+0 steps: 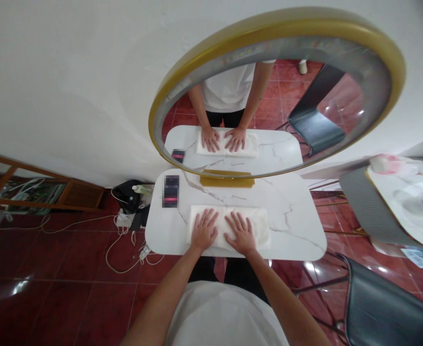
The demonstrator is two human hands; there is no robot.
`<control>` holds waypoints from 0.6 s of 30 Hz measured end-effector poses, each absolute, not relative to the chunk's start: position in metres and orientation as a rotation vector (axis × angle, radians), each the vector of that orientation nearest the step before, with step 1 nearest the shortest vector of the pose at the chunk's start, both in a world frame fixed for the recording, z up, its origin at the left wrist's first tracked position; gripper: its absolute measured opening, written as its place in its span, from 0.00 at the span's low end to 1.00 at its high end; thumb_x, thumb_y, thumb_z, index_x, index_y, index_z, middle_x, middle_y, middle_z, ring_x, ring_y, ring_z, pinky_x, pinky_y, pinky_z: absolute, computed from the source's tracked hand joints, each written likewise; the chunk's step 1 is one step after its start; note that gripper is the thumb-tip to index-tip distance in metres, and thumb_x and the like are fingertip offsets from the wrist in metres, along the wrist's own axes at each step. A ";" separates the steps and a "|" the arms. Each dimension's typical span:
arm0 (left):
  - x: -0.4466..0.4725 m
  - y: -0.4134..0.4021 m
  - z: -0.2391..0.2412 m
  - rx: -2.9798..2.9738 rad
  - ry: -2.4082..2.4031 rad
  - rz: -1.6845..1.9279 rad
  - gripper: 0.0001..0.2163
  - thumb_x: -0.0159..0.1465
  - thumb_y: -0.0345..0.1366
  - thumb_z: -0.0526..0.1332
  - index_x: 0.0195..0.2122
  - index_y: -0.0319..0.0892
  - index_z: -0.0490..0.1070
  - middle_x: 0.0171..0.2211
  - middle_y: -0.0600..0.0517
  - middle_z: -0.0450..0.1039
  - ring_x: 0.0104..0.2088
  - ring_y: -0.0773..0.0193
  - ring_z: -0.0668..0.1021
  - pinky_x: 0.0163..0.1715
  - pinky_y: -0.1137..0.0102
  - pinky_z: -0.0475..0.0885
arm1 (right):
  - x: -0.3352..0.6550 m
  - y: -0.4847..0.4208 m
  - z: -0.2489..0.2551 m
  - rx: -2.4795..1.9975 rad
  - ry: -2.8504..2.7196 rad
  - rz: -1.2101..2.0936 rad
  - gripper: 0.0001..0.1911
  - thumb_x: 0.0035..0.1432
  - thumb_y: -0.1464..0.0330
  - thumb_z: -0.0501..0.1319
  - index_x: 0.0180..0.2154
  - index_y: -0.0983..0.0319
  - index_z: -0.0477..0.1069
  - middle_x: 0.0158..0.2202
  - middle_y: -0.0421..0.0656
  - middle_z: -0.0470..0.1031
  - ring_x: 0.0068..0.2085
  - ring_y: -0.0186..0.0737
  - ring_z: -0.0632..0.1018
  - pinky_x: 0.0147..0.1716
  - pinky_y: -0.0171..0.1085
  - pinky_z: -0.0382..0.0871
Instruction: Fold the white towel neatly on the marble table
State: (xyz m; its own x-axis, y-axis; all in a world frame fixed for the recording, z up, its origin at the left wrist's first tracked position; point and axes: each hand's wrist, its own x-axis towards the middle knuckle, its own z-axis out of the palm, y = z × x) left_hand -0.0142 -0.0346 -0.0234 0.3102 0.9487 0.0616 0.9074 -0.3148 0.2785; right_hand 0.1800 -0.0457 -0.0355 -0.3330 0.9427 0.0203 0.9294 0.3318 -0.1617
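Note:
A folded white towel [260, 223] lies on a white marble-look table [294, 226]. My left hand [203, 230] rests flat on the towel's left half, fingers spread and open. My right hand [240, 232] lies flat beside it on the towel's middle, fingers also stretched out. Neither hand holds anything. A round gold-framed mirror [341, 29] stands at the table's far edge and reflects both hands on the towel.
A dark phone [170, 191] lies at the table's far left corner. Cables and a power strip [143, 251] trail on the red tiled floor at the left. A dark chair [384, 307] stands at the right, another table [402, 206] beyond it.

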 end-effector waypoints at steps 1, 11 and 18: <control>-0.013 -0.032 -0.023 2.376 1.716 0.319 0.28 0.63 0.38 0.52 0.64 0.51 0.45 0.65 0.54 0.47 0.64 0.57 0.50 0.62 0.53 0.46 | 0.181 -0.042 -0.036 -1.740 -2.470 0.183 0.36 0.57 0.59 0.53 0.64 0.50 0.39 0.66 0.39 0.45 0.65 0.49 0.47 0.60 0.55 0.36; -0.007 -0.005 -0.026 2.348 1.744 0.312 0.28 0.63 0.38 0.50 0.64 0.50 0.43 0.65 0.54 0.45 0.65 0.57 0.48 0.62 0.52 0.44 | 0.186 -0.011 -0.041 -1.724 -2.466 0.198 0.35 0.58 0.58 0.52 0.63 0.50 0.41 0.66 0.39 0.44 0.65 0.48 0.48 0.60 0.55 0.35; -0.001 0.013 -0.028 2.333 1.779 0.307 0.28 0.63 0.38 0.51 0.64 0.52 0.44 0.65 0.55 0.45 0.65 0.57 0.49 0.62 0.52 0.44 | 0.188 0.007 -0.043 -1.735 -2.450 0.187 0.36 0.57 0.58 0.52 0.63 0.49 0.38 0.66 0.37 0.44 0.64 0.48 0.48 0.61 0.54 0.36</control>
State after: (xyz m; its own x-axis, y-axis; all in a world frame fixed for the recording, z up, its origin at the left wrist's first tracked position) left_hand -0.0014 0.0130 -0.0284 0.2577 0.9650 0.0480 0.9254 -0.2608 0.2749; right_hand 0.1877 0.0074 -0.0427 -0.3287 0.9437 0.0377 0.9271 0.3300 -0.1777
